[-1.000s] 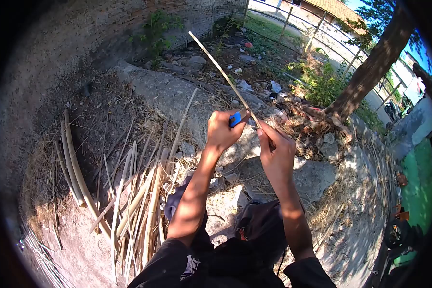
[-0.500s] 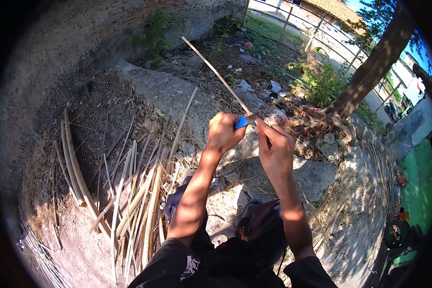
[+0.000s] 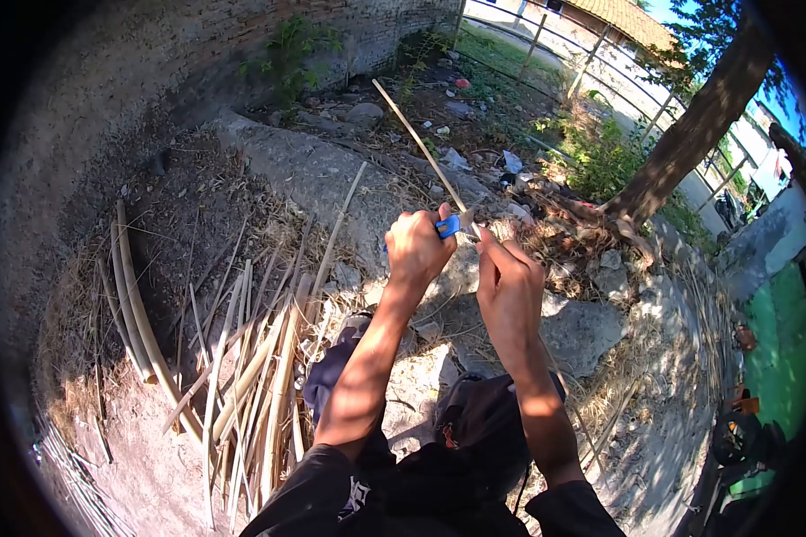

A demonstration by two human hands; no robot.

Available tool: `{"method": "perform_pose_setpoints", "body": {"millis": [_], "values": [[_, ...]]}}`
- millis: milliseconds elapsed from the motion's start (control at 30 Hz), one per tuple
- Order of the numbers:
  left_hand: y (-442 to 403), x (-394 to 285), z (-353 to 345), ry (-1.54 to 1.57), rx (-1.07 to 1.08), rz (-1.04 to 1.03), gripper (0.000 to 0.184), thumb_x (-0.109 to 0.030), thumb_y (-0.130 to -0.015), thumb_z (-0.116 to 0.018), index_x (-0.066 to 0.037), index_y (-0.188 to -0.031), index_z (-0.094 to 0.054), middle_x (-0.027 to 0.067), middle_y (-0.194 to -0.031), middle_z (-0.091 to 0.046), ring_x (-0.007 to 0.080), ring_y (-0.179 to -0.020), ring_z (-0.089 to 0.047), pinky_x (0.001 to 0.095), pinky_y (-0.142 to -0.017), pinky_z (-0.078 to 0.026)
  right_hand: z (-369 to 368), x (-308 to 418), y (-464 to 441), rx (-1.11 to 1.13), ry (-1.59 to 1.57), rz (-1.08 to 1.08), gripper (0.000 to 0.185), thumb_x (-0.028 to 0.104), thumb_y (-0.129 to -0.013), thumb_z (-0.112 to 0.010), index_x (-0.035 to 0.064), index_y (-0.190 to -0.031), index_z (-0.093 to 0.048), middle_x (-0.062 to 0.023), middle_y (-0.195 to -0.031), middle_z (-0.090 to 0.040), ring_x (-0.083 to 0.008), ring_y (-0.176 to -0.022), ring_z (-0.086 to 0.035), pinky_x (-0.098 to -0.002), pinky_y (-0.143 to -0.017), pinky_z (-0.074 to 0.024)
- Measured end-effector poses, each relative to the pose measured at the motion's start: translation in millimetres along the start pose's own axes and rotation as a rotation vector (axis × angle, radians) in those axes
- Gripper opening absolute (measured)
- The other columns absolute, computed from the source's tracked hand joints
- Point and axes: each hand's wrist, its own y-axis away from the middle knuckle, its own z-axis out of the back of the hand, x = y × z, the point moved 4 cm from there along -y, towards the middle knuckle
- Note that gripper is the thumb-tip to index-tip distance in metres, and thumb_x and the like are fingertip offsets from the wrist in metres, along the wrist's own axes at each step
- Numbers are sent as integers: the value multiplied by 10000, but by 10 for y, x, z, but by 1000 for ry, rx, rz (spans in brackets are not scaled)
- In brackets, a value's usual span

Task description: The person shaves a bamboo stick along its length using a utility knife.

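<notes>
Hands (image 3: 418, 249) two; blue knife (image 3: 450, 226) one; stick (image 3: 420, 146) one.

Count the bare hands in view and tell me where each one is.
2: the left hand, near the middle, closed around the blue cutter; and the right hand, just right of it, its fingers pinching the bamboo strip.

Blue plastic tool (image 3: 449, 226): middle hidden in bare left hand (image 3: 416, 246). Slender pale stick (image 3: 418, 141): near end hidden by bare right hand (image 3: 513, 291). Black cloth right sleeve (image 3: 575, 512): cut off by bottom edge.
</notes>
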Motion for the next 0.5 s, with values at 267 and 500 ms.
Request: {"method": "perform_pose_setpoints", "body": {"millis": [267, 500], "values": [[86, -30, -150, -6, -26, 43, 419, -367, -990, -684, -28, -762, -774, 245, -738, -693, 448, -749, -688, 558, -729, -549, 49, -72, 49, 17, -59, -86, 248, 2, -992, -622, -47, -1200, -750, -234, -865, -692, -389, -686, -695, -467, -609, -524], [102, -48, -183, -30, 54, 130, 456, -417, -1007, -676, 4, -878, -797, 289, -855, -695, 478, -859, -682, 564, -813, -558, 84, -94, 76, 27, -42, -58, 262, -29, -970, -629, -50, -1209, -732, -238, -865, -688, -394, -685, -691, -470, -604, -515]]}}
